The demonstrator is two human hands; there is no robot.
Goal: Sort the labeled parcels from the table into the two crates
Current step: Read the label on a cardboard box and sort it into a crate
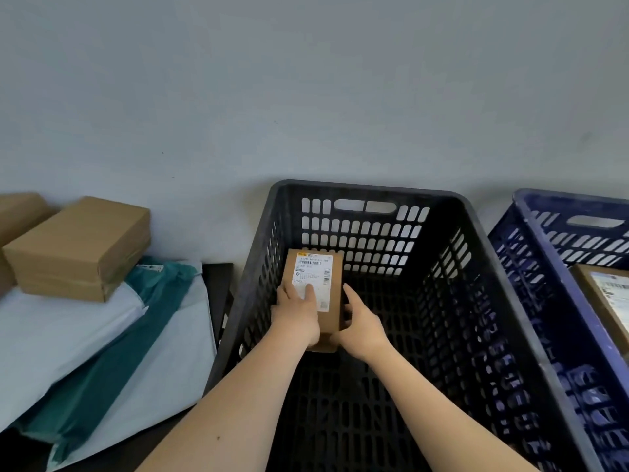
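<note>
Now both hands, left hand (299, 311) and right hand (359, 321), clasp the small labeled box (326, 294), label up, low inside the black crate (493, 267), probably to set it flat.

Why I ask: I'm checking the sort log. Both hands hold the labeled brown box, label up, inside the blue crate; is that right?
Not quite. In the head view the left hand and right hand hold the labeled brown box, label up, inside the black crate, not the blue crate, which stands to its right.
</note>
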